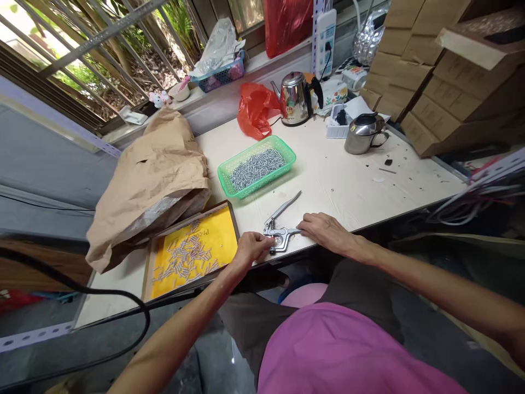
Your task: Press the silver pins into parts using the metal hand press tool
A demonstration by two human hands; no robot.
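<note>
A pair of metal hand pliers [283, 235] lies near the table's front edge, its handles spread wide and a spring showing between them. My left hand [255, 246] is at the jaw end, thumb and fingertips pinched together; whatever they hold is too small to make out. The lower handle's end runs under the fingers of my right hand [322, 232], which are closed on it. Left of the pliers, a shallow tray [233, 219] lined with yellow paper carries many small metal pins. Beyond the tool, a green plastic basket [225, 180] contains many small silvery metal pieces.
A large brown paper bag [156, 158] slumps at the left. Toward the back are a red plastic bag [255, 112], a steel kettle [294, 101] and a small metal pot [361, 134]. Cardboard boxes [455, 87] are stacked at right. A black cable [102, 293] loops at lower left.
</note>
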